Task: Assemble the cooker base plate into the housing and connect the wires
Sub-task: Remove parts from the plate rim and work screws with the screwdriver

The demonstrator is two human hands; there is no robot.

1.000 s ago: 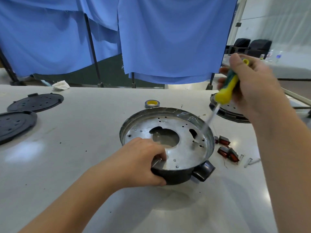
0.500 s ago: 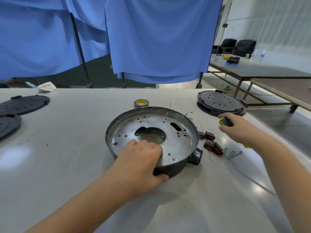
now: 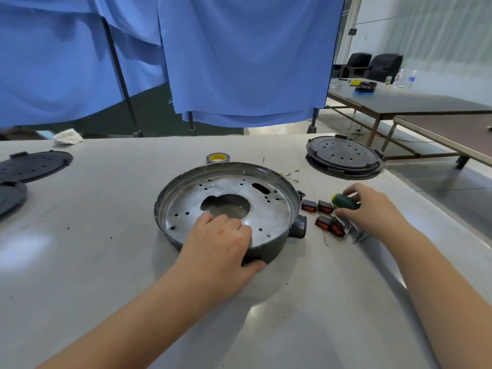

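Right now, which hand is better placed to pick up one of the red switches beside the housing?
Right. The right hand sits beside the red switches, though it grips the screwdriver and would probably set it down first. The left hand grips the housing rim, steadying it.

Blue curtains (image 3: 239,57) hang on dark poles (image 3: 121,73) across the far side, above a dark green floor (image 3: 154,113). To the far right stand a pale wall (image 3: 439,30), two black chairs (image 3: 372,65) and long dark tables (image 3: 415,102) on brown metal legs, with bottles (image 3: 407,78) at the far end. Soft light glares off the near white worktable (image 3: 106,262).
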